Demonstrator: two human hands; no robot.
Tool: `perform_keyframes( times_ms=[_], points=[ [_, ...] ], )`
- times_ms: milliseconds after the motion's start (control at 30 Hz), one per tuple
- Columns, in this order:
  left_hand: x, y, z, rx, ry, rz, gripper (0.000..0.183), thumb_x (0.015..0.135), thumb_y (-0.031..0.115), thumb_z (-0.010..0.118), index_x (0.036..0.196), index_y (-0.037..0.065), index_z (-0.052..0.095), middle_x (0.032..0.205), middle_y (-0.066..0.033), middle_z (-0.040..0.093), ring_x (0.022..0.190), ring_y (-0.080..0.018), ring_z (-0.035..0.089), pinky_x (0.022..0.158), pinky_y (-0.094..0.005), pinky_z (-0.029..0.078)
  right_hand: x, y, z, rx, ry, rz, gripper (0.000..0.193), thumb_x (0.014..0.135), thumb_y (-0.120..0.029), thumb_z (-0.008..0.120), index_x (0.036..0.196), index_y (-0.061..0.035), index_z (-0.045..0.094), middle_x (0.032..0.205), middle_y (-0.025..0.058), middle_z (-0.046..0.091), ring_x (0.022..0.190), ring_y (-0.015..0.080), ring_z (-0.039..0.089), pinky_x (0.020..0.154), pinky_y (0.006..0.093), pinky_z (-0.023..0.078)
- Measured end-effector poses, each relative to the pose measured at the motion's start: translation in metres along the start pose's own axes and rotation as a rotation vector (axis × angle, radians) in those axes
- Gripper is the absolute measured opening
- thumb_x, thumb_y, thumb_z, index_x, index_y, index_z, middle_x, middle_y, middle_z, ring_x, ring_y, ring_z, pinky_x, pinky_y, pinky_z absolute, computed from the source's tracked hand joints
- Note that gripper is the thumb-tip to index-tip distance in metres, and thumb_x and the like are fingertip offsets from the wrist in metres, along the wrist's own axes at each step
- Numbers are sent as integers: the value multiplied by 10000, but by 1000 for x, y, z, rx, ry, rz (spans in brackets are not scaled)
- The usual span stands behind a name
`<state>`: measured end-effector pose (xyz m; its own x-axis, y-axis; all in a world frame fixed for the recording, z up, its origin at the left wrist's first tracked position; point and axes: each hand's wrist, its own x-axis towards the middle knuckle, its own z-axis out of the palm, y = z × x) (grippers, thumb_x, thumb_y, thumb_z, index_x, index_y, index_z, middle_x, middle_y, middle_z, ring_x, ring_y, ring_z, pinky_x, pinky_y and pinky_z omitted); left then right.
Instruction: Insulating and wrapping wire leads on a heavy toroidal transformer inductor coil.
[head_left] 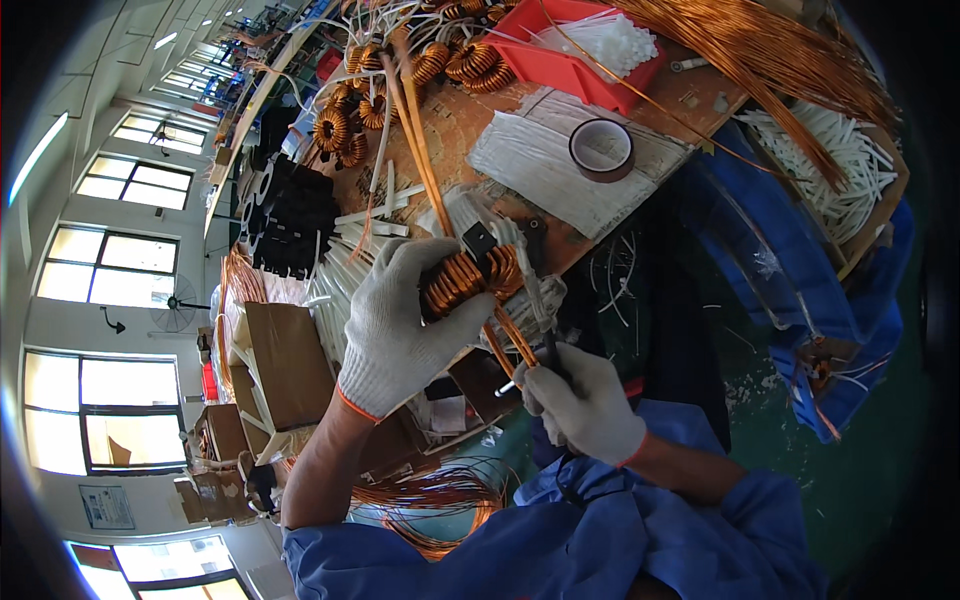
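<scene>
Copper coil (pixel 468 280) sits gripped in my left hand (pixel 400 320), fingers wrapped tight around it above the surface (pixel 470 120), while my right hand (pixel 585 400) pinches a tool (pixel 552 352) at its wire ends.

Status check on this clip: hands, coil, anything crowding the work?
Left hand shut on copper coil. Right hand pinching coil's wire leads beside a thin tool. Bench crowded: tape roll, more coils, white tubing.

Gloved left hand (pixel 405 320) grips a copper coil (pixel 470 278); right hand (pixel 585 400) pinches its wire leads (pixel 512 340) (workbench (pixel 470 115) behind).
</scene>
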<state>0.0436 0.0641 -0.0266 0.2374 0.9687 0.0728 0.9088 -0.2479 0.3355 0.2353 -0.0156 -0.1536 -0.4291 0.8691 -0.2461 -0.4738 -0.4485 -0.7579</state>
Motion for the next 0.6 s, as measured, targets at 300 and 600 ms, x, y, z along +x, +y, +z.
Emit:
perform_keyframes(
  times_ms=[300, 600],
  points=[
    [5, -1, -1, 20, -37, 73, 754, 834, 300, 907, 1486, 35, 636, 1277, -218, 692, 1129, -380, 754, 960, -449, 613, 27, 16, 16, 154, 93, 33, 253, 1145, -231, 607, 1047, -1, 650, 750, 30, 605, 471, 58, 517, 413, 234, 421],
    [12, 4, -10, 32, -99, 147, 811, 856, 278, 899, 1561, 19, 594, 1297, -208, 721, 1154, -330, 760, 1014, -412, 586, 22, 13, 32, 242, 137, 43, 270, 1140, -266, 616, 1064, -8, 640, 697, 16, 575, 451, 65, 473, 397, 269, 405]
  ],
)
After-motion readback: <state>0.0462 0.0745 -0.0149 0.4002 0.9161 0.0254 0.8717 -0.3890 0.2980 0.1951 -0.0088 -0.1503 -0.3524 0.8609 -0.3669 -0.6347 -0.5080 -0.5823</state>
